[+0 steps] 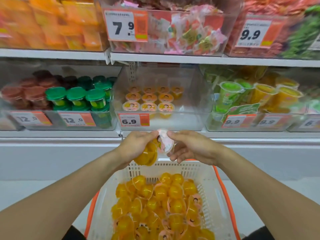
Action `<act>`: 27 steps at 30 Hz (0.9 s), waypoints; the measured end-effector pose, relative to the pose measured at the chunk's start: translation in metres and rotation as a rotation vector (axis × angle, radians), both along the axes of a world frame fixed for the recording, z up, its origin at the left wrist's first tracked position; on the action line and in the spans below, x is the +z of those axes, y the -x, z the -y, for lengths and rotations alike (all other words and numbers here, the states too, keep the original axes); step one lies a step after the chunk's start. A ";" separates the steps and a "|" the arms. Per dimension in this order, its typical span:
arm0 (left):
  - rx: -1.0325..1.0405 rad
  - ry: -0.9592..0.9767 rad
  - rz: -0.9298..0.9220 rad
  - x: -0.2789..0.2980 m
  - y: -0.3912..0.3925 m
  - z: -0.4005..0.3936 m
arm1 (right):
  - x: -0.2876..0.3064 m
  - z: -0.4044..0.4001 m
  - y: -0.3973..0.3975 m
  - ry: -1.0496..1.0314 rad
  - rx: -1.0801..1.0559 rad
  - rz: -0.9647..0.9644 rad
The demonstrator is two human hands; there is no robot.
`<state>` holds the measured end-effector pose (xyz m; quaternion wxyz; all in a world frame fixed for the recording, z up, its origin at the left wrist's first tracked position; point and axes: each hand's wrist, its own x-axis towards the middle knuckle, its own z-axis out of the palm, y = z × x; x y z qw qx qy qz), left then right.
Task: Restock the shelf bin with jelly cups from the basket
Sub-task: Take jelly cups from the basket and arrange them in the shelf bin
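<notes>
Basket (210, 191) below, both hands, left (136, 146) and right (192, 147), grip jelly cups (152, 149) between them.

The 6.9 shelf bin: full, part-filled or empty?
Part-filled. The clear bin holds jelly cups in a few rows on its left; its right side shows bare floor.

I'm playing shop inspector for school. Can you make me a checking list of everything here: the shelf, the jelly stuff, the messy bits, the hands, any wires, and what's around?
Surface: white shelf carries clear bins.
Job's things: shelf bin holds three rows of jelly cups, with the right side bare; white basket is heaped with orange cups.
Clutter: nothing seen.
Grippers: left hand grips several cups; right hand pinches the rim of a pink-lidded held cup between the two hands.
Cables: nothing seen.
Surroundings: green-lidded jars to the left, tall green and yellow cups to the right, 6.9 price tag.
</notes>
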<state>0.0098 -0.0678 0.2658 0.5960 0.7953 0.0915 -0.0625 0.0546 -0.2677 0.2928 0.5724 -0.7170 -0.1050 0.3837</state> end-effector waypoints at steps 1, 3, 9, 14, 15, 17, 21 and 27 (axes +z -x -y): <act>0.022 0.007 0.012 0.000 0.000 0.001 | 0.000 -0.002 0.001 0.018 -0.040 0.075; 0.109 0.070 0.025 0.001 -0.002 0.006 | -0.001 -0.005 0.003 0.066 -0.115 0.235; 0.267 0.244 -0.030 0.018 -0.013 0.016 | 0.008 -0.011 -0.012 0.084 -0.361 0.426; 0.361 0.298 0.010 0.039 -0.025 -0.008 | 0.033 -0.032 -0.061 -0.171 -0.689 0.226; 0.387 0.317 0.012 0.041 -0.025 -0.013 | 0.038 -0.037 -0.075 -0.171 -0.712 0.193; 0.420 0.333 0.026 0.040 -0.024 -0.022 | 0.040 -0.043 -0.107 -0.120 -0.751 0.141; 0.419 0.290 0.050 0.037 -0.017 -0.033 | 0.022 -0.050 -0.164 0.124 -0.748 0.077; 0.403 0.245 0.066 0.026 -0.024 -0.039 | -0.013 -0.053 -0.210 0.362 -0.706 0.070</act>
